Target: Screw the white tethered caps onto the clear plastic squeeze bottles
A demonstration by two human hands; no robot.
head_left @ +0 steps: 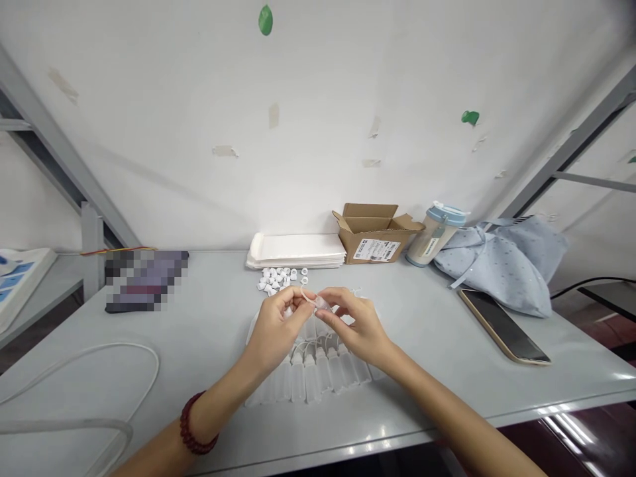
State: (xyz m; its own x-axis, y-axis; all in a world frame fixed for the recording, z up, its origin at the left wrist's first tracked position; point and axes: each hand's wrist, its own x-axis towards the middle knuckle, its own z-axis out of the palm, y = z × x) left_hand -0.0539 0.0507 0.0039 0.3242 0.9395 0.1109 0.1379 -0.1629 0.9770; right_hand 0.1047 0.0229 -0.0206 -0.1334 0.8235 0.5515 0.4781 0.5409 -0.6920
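Above the middle of the table, my left hand and my right hand meet with fingers pinched. Between the fingertips is a small translucent plastic bottle, partly hidden. A thin white tube curves up at the left fingertips, where the bottle's neck seems to be. Under my hands lie several similar clear plastic bottles side by side, with thin tubes curling from their tops. More of them lie behind, partly covered by my hands. Just beyond is a heap of small white caps.
Along the wall stand a stack of white envelopes, an open cardboard box and a tumbler. A blue cloth bag and a phone lie right. At left are a blurred dark item and a white cable.
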